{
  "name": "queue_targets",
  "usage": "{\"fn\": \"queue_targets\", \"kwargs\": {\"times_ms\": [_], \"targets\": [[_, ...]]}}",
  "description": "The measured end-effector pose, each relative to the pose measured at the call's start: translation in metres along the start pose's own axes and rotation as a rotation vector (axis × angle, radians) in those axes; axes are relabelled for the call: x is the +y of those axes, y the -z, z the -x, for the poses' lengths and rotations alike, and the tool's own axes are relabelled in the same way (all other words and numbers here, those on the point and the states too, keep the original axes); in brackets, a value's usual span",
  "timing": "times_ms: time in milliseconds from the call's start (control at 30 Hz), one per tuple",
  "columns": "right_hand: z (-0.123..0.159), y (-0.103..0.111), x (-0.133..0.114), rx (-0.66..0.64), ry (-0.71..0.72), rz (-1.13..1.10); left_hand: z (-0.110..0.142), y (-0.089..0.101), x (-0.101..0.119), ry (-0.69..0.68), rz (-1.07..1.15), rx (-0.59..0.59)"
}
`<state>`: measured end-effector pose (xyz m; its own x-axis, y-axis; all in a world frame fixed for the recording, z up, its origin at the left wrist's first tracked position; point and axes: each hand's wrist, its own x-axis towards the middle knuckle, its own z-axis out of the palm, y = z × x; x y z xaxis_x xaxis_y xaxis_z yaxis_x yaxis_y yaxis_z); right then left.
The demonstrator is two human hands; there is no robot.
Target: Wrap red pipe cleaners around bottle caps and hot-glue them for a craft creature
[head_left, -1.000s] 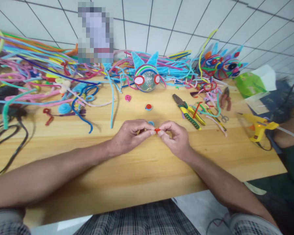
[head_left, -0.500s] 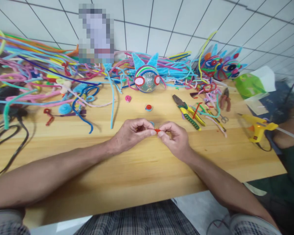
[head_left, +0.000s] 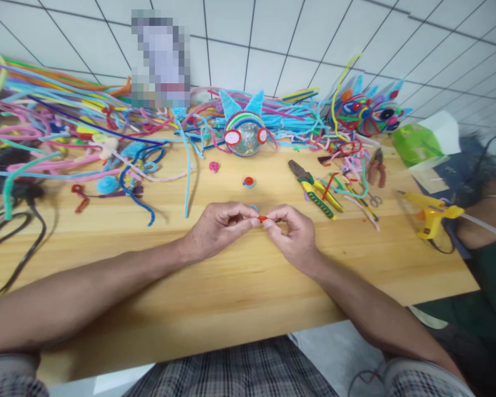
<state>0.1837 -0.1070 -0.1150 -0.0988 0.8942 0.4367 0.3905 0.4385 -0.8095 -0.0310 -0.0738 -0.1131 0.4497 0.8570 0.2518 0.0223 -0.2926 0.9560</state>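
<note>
Fingers of left hand and right hand tight on red piece, long axis crosswise.

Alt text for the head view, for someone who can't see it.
A person's left hand and right hand pinch a small red piece over a wooden table. Beyond are a blue-horned ball figure, pliers and colorful pipe cleaners; a yellow glue gun is at right.

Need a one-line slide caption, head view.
Left hand and right hand pinch a small red piece over a wooden table, a blue-spiked ball beyond.
</note>
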Motion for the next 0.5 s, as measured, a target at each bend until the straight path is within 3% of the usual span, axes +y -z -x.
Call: {"fn": "queue_targets", "kwargs": {"times_ms": [500], "targets": [[0.0011, 0.0008, -0.0003, -0.003, 0.08, 0.032, 0.0033, -0.0008, -0.0005, -0.136, -0.13, 0.023]]}}
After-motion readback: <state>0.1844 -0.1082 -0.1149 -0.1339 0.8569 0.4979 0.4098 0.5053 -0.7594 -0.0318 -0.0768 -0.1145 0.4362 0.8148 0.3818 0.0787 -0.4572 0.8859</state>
